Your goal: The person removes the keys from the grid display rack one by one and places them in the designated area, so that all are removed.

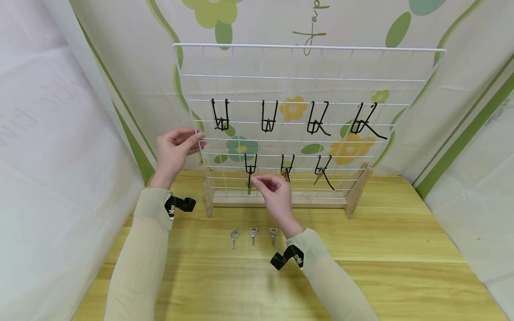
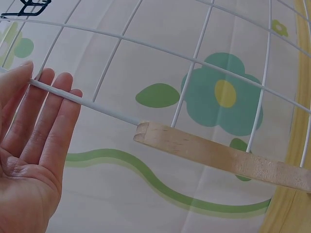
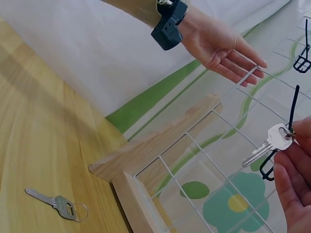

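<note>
My left hand [image 1: 175, 149] steadies the left side of a white wire grid rack [image 2: 109, 113], thumb in front and the nearly straight fingers behind the edge wire. At the lower-left black hook [image 1: 250, 168], my right hand [image 1: 276, 196] pinches a silver key [image 3: 279, 138] by its small ring. In the right wrist view, that ring lies at the tip of the hook prong [image 3: 294, 107]; whether it is fully round the prong I cannot tell. Keys also hang from the lower middle hook [image 1: 287, 168] and the lower right hook [image 1: 323, 170].
Three silver keys with rings, among them a left key [image 1: 234, 238], lie in a row on the wooden table [image 1: 217, 285] before the rack. Several black hooks, such as the upper right one [image 1: 363, 125], line the upper row. Wooden feet [image 1: 358, 191] support the rack; printed cloth stands behind.
</note>
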The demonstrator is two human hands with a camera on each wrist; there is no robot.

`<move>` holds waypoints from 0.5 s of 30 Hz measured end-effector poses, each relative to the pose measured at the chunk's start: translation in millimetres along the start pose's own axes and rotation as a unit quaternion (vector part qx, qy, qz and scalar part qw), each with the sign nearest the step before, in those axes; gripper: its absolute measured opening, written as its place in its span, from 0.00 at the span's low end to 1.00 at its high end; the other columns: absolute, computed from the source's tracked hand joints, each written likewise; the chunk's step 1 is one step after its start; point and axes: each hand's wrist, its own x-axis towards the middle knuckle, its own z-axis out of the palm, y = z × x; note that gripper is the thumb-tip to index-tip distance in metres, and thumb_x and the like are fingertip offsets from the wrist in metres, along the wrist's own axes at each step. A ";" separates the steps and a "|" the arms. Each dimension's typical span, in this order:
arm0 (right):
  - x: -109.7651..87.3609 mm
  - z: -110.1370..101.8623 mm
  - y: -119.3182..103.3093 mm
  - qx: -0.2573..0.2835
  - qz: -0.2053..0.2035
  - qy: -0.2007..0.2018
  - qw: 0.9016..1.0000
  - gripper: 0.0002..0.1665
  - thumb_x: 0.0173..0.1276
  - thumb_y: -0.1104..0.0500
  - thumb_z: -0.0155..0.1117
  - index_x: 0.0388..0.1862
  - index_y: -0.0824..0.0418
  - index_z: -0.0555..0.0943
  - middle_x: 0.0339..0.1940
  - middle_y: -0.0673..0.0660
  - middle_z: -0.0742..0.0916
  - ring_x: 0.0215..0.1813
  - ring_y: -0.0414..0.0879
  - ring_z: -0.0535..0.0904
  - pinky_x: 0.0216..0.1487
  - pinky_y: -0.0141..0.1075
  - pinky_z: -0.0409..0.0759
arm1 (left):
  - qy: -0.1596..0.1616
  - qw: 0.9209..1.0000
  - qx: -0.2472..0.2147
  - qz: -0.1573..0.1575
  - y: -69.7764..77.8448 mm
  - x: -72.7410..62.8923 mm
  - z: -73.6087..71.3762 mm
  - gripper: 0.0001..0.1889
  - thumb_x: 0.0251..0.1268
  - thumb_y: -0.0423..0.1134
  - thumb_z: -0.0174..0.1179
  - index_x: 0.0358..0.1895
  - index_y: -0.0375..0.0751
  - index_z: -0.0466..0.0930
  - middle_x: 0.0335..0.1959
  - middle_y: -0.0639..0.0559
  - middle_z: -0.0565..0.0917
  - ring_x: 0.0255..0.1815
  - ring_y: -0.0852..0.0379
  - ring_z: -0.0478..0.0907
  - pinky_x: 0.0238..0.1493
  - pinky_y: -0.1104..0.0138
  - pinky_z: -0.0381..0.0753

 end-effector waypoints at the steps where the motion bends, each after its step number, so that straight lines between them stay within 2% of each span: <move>1: -1.2 -0.5 -0.8 -0.003 0.000 -0.001 1.000 0.10 0.68 0.57 0.75 0.42 0.63 0.88 0.41 0.55 0.89 0.43 0.55 0.84 0.45 0.34 0.85 | 0.001 1.000 0.001 0.000 0.2 -0.1 0.1 0.11 0.65 0.33 0.71 0.45 0.29 0.87 0.40 0.43 0.90 0.36 0.51 0.89 0.42 0.62 0.89; 2: -2.4 -1.2 -1.6 -0.004 -0.002 -0.003 1.000 0.10 0.68 0.57 0.75 0.42 0.63 0.88 0.41 0.55 0.89 0.43 0.54 0.85 0.45 0.35 0.86 | 0.001 1.000 0.001 -0.001 0.3 -0.1 0.2 0.11 0.65 0.33 0.71 0.45 0.29 0.87 0.40 0.43 0.90 0.36 0.51 0.89 0.42 0.62 0.89; 7: -8.4 -4.3 -4.4 -0.008 -0.012 -0.016 1.000 0.09 0.68 0.57 0.74 0.42 0.61 0.88 0.41 0.55 0.89 0.46 0.64 0.84 0.46 0.39 0.86 | 0.004 1.000 0.005 -0.004 0.5 -0.2 0.4 0.11 0.64 0.34 0.72 0.45 0.29 0.87 0.40 0.43 0.90 0.36 0.52 0.89 0.42 0.63 0.89; 12: -14.6 -6.6 -10.1 -0.010 -0.023 -0.021 0.999 0.08 0.69 0.60 0.73 0.42 0.63 0.88 0.42 0.55 0.89 0.43 0.58 0.85 0.45 0.37 0.86 | 0.002 1.000 0.008 -0.002 0.8 -0.6 0.5 0.11 0.65 0.34 0.71 0.45 0.29 0.87 0.41 0.43 0.90 0.36 0.52 0.89 0.42 0.63 0.89; 15: -17.9 -7.3 -14.1 -0.004 -0.032 -0.023 0.999 0.07 0.69 0.62 0.73 0.42 0.65 0.88 0.41 0.57 0.89 0.42 0.60 0.84 0.42 0.35 0.86 | 0.001 1.000 0.011 -0.002 0.6 -0.6 0.5 0.11 0.65 0.34 0.71 0.46 0.29 0.87 0.41 0.44 0.90 0.36 0.52 0.89 0.43 0.63 0.89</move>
